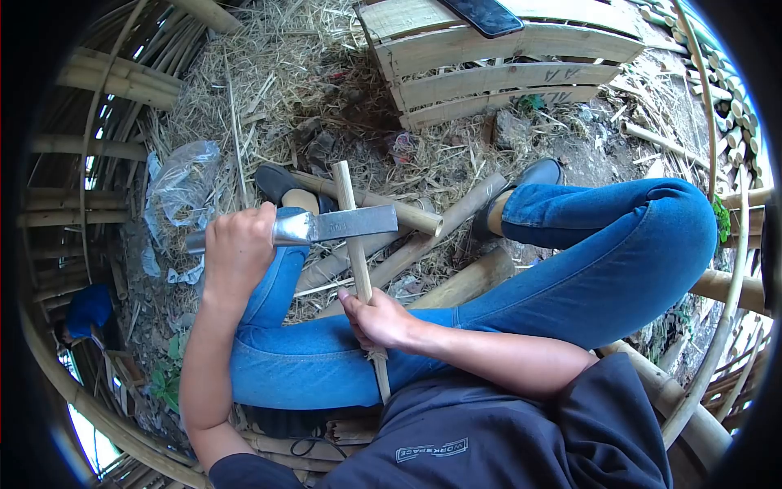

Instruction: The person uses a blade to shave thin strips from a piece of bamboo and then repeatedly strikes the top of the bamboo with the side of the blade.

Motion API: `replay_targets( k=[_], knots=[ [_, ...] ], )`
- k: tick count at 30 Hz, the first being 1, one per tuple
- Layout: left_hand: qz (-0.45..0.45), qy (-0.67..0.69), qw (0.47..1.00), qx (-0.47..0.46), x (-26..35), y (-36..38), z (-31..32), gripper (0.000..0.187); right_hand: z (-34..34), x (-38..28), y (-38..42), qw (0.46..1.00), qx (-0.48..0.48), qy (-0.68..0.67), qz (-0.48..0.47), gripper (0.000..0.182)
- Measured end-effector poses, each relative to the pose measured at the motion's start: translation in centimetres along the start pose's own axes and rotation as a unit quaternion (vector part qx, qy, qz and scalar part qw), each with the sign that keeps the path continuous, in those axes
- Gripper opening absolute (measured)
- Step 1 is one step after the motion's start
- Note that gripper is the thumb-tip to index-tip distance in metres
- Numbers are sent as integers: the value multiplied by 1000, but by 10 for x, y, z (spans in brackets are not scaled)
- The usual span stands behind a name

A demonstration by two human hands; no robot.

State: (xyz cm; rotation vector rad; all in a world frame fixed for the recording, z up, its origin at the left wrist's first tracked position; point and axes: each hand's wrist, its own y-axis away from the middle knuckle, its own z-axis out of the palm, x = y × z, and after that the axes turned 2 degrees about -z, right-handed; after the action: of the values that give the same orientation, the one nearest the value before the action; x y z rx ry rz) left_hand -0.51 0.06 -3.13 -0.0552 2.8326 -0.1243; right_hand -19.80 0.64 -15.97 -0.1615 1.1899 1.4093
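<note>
A: How do the wooden stick [358,267] and your blade [354,223] lie to each other?

B: Crosswise. The stick runs lengthwise away from your shirt [521,444], its far end leaning slightly left; the blade points right, crossing over it. I can't tell whether they touch.

A: And your hands?

B: Your left hand [236,253] is closed round the metal handle [293,229], left of the stick. Your right hand [380,319] grips the stick, on the body side of the blade.
</note>
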Motion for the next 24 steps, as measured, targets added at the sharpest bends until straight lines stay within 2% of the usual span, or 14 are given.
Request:
replay_targets(
  k=[3,6,9,12,15,18,19,22,24],
  knots=[
    [-5,-8,1000,5,-1,-2,0,5,-1,-4,4,1000,-13,-19,21,42],
    [-38,-18,999,19,-8,-5,-3,3,2,-8,9,1000,-9,15,13,43],
    [-85,-8,996,22,-22,-12,-14,13,3,-3,3,997,-28,42,-51,43],
    [-105,-34,994,20,-22,-13,-5,13,3,-2,1,999,-18,12,-38,51],
    [-174,-79,980,53,-45,-19,-4,12,3,-2,8,998,-32,-19,-47,50],
    [-158,-64,979,110,-59,-9,-16,9,3,-2,3,999,-27,-33,-22,49],
    [-126,-42,981,144,-60,-7,-18,14,3,-3,3,998,-34,-42,-17,49],
    [-54,64,988,131,-46,-2,-26,20,-1,-6,6,996,-57,-69,1,48],
    [-6,85,988,127,-30,-4,-29,27,-4,-9,7,993,-82,-89,11,48]
  ],
)
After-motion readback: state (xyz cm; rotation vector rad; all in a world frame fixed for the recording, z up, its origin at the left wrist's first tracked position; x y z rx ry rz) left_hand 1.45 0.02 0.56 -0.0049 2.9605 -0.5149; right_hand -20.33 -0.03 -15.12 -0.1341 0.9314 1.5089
